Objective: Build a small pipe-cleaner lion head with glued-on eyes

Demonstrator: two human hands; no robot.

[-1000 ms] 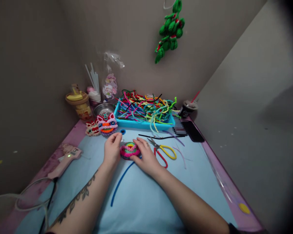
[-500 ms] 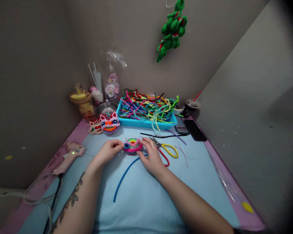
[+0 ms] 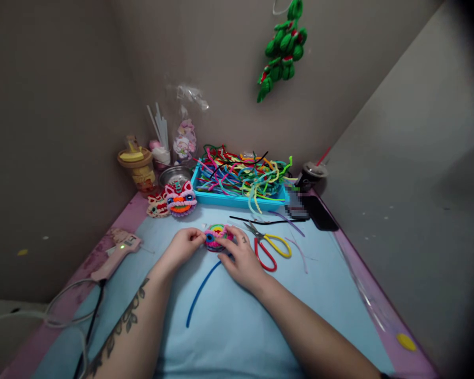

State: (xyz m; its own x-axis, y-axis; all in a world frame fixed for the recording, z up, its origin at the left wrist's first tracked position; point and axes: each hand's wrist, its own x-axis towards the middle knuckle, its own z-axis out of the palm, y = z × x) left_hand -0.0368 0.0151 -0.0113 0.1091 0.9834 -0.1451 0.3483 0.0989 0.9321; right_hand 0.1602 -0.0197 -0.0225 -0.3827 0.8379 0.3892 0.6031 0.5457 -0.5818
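Between my hands sits a small pink pipe-cleaner lion head (image 3: 217, 243), with a blue round eye on its left side and green and yellow loops on top. The fingers of my left hand (image 3: 187, 245) are pinched at its left edge, by the eye. My right hand (image 3: 240, 258) grips it from the right, fingers lying over its front and top. A blue pipe cleaner (image 3: 201, 295) curves across the cloth just below, its upper end near my right fingers. Scissors (image 3: 266, 242) with one red and one yellow handle lie spread to the right of my right hand.
A blue tray (image 3: 237, 200) heaped with coloured pipe cleaners stands at the back. Left of it are two finished lion heads (image 3: 180, 200), a metal bowl (image 3: 176, 175) and a cup (image 3: 138, 168). A pink glue gun (image 3: 116, 258) lies left; a phone (image 3: 319, 213) and drink (image 3: 312, 173) right.
My right fingers have moved left across the front of the lion head, nearer the blue eye. The whole view has shifted slightly.
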